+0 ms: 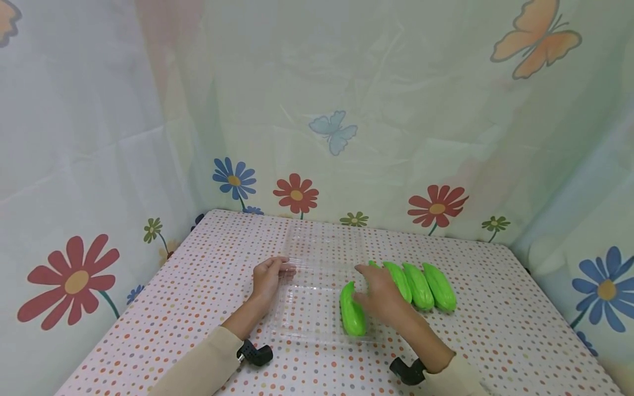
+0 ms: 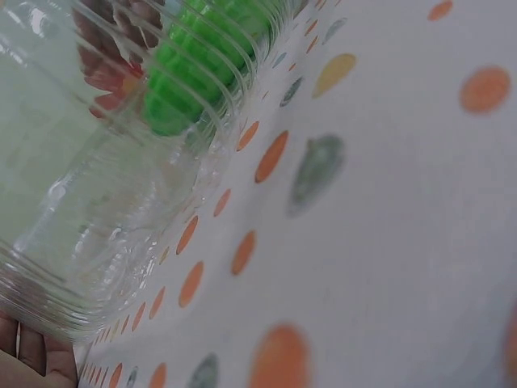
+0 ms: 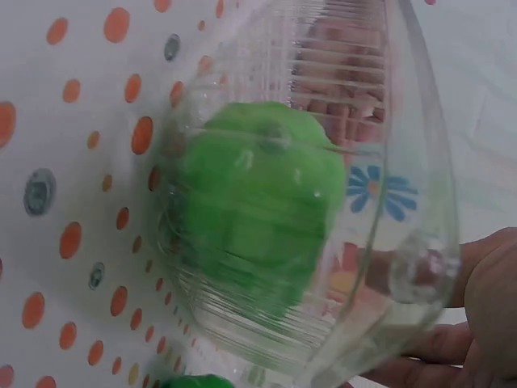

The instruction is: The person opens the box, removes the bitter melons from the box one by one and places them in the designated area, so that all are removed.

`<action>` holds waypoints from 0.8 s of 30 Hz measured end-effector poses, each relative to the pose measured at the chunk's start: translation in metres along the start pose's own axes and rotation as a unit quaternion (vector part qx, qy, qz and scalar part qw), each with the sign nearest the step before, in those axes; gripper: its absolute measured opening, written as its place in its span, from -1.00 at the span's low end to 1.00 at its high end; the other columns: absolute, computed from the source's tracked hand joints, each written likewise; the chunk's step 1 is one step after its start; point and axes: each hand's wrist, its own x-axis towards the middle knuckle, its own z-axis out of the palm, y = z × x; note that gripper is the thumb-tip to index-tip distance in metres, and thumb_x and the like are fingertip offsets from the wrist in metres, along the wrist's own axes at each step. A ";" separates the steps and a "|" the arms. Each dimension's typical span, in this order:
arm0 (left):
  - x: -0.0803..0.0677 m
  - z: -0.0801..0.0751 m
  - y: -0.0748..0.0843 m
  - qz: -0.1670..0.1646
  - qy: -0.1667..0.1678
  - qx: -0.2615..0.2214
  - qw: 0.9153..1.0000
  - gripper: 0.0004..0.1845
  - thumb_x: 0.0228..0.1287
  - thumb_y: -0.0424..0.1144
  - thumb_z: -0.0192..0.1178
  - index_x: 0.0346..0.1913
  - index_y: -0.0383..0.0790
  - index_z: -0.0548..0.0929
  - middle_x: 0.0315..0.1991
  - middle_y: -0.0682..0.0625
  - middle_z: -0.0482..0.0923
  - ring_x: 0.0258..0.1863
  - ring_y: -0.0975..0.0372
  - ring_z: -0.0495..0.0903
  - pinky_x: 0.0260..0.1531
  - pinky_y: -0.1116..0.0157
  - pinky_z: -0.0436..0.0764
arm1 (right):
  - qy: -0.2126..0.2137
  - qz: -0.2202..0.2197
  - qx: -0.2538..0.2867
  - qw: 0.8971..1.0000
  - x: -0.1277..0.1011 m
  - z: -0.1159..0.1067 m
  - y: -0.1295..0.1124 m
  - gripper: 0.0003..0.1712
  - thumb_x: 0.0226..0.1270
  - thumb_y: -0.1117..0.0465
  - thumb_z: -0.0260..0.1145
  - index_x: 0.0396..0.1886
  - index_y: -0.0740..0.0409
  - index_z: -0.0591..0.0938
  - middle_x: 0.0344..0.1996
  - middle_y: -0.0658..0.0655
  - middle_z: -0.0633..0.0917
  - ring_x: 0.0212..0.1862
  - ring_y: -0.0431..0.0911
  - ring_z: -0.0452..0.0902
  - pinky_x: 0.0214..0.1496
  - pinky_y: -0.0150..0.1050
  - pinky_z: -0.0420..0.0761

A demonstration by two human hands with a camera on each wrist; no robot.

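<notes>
A clear plastic clamshell box (image 1: 317,311) lies unfolded on the table, its lid (image 1: 324,242) laid back toward the wall. One bright green, bumpy bitter melon (image 1: 353,318) rests inside, along the box's right side; its blunt end (image 3: 262,194) shows through the plastic wall. My left hand (image 1: 267,281) holds the box's left edge near the fold, thumb above and fingers (image 2: 32,352) beside the wall. At the right edge, my right hand (image 1: 381,291) has its thumb by the melon's upper part and its index finger stretched forward over the rim. Nothing appears gripped in it.
Several more green bitter melons (image 1: 418,286) lie side by side right of the box, the nearest partly hidden behind my right hand. The dotted tablecloth (image 1: 208,341) covers the table. A flower-printed curtain (image 1: 376,165) hangs along its back and sides.
</notes>
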 end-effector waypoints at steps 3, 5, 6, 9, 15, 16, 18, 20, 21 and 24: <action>0.000 0.000 -0.001 0.004 -0.002 0.000 1.000 -0.65 0.47 -0.37 -0.08 0.06 -0.60 0.56 -0.22 -0.27 0.76 -0.27 0.13 0.79 -0.16 0.27 0.79 | -0.002 -0.001 -0.008 1.000 0.000 0.004 -0.002 -0.28 0.22 0.35 0.46 0.36 0.40 0.44 0.32 0.41 0.50 0.42 0.40 0.26 0.43 0.32 0.35; -0.001 0.000 0.000 0.004 -0.002 0.002 1.000 -0.65 0.47 -0.37 -0.08 0.07 -0.60 0.56 -0.23 -0.26 0.77 -0.27 0.13 0.79 -0.17 0.27 0.79 | -0.008 0.003 -0.011 1.000 0.000 0.006 -0.003 -0.27 0.20 0.35 0.47 0.36 0.39 0.44 0.33 0.40 0.50 0.42 0.40 0.26 0.42 0.30 0.38; -0.001 0.000 0.000 0.004 -0.002 0.003 1.000 -0.65 0.46 -0.37 -0.08 0.07 -0.60 0.56 -0.23 -0.26 0.77 -0.27 0.13 0.79 -0.17 0.27 0.79 | -0.012 0.005 -0.012 1.000 0.000 0.007 -0.003 -0.27 0.20 0.34 0.47 0.36 0.38 0.44 0.33 0.39 0.49 0.41 0.39 0.26 0.41 0.28 0.40; -0.001 0.000 0.001 0.003 -0.001 0.008 1.000 -0.65 0.47 -0.36 -0.07 0.07 -0.58 0.58 -0.22 -0.25 0.77 -0.28 0.15 0.79 -0.17 0.29 0.79 | -0.021 0.010 -0.015 1.000 0.001 0.010 -0.004 -0.26 0.22 0.31 0.48 0.38 0.35 0.44 0.36 0.37 0.47 0.41 0.35 0.27 0.39 0.24 0.44; -0.001 0.000 0.001 0.006 0.000 0.011 1.000 -0.65 0.48 -0.35 -0.08 0.06 -0.58 0.58 -0.22 -0.25 0.77 -0.30 0.17 0.78 -0.18 0.28 0.79 | -0.036 0.008 -0.013 0.999 0.000 0.018 -0.008 -0.21 0.24 0.20 0.51 0.40 0.35 0.42 0.36 0.40 0.45 0.42 0.35 0.26 0.39 0.26 0.44; -0.001 0.000 0.001 0.007 0.000 0.012 1.000 -0.65 0.48 -0.35 -0.08 0.06 -0.58 0.58 -0.22 -0.25 0.77 -0.30 0.17 0.78 -0.18 0.28 0.79 | -0.038 0.005 -0.016 0.999 0.001 0.020 -0.008 -0.20 0.24 0.17 0.51 0.40 0.37 0.41 0.35 0.41 0.46 0.41 0.35 0.28 0.39 0.26 0.43; -0.001 0.000 0.001 0.007 0.001 0.013 1.000 -0.65 0.47 -0.36 -0.08 0.06 -0.58 0.58 -0.23 -0.25 0.77 -0.30 0.17 0.78 -0.18 0.29 0.79 | -0.042 -0.001 -0.021 0.999 0.001 0.024 -0.010 -0.18 0.23 0.14 0.52 0.38 0.41 0.41 0.32 0.44 0.47 0.40 0.36 0.30 0.40 0.26 0.42; -0.001 0.001 0.001 0.006 0.001 0.012 1.000 -0.65 0.47 -0.36 -0.08 0.06 -0.58 0.58 -0.23 -0.25 0.77 -0.30 0.17 0.79 -0.18 0.28 0.79 | -0.048 -0.001 -0.028 0.998 0.002 0.029 -0.012 -0.15 0.24 0.09 0.52 0.39 0.42 0.40 0.31 0.44 0.48 0.38 0.36 0.33 0.40 0.25 0.43; -0.001 0.001 0.001 0.007 0.001 0.012 1.000 -0.65 0.47 -0.36 -0.08 0.05 -0.58 0.58 -0.23 -0.26 0.77 -0.30 0.16 0.79 -0.18 0.28 0.79 | -0.053 -0.003 -0.035 0.998 0.002 0.032 -0.013 -0.15 0.24 0.07 0.51 0.39 0.43 0.39 0.30 0.44 0.48 0.37 0.36 0.34 0.39 0.25 0.44; -0.001 0.001 0.001 0.005 0.001 0.010 1.000 -0.65 0.47 -0.37 -0.08 0.05 -0.59 0.58 -0.23 -0.26 0.77 -0.29 0.15 0.79 -0.18 0.27 0.79 | -0.076 -0.003 -0.057 0.995 0.003 0.039 -0.016 -0.14 0.25 0.02 0.50 0.39 0.42 0.40 0.29 0.42 0.51 0.33 0.34 0.39 0.36 0.24 0.48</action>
